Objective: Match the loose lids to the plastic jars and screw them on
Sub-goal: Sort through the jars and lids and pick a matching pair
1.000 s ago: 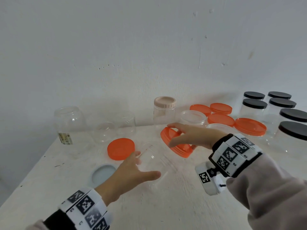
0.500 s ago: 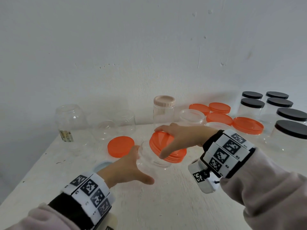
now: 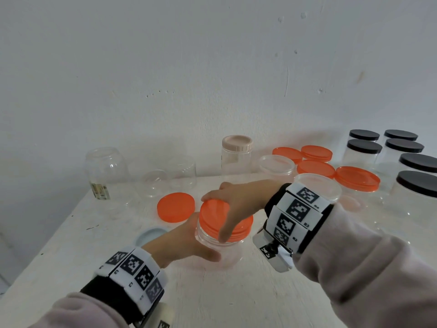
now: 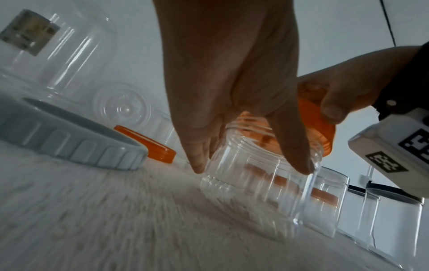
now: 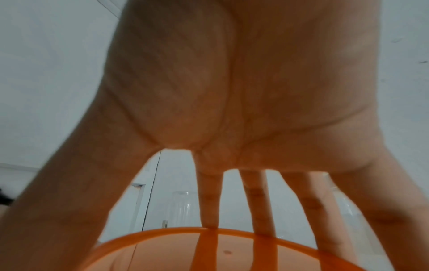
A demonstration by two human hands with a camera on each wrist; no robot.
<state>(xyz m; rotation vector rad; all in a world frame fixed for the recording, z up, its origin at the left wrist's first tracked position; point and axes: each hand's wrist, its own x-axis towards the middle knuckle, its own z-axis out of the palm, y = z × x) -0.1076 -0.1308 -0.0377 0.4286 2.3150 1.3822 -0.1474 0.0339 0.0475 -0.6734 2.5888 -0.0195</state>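
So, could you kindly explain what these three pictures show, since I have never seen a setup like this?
There is no machine: a person works with bare hands, wearing patterned wristbands and small cameras. The wide picture comes from a head camera looking down at a white table. The other two come from cameras on each wrist, looking along the fingers.

The left hand grips a clear plastic jar standing on the table. The right hand holds an orange lid on the jar's mouth, fingers spread over its rim; in the left wrist view the lid sits tilted.

Around them lie a loose orange lid, a pale blue lid, open clear jars and, on the right, black-lidded jars.
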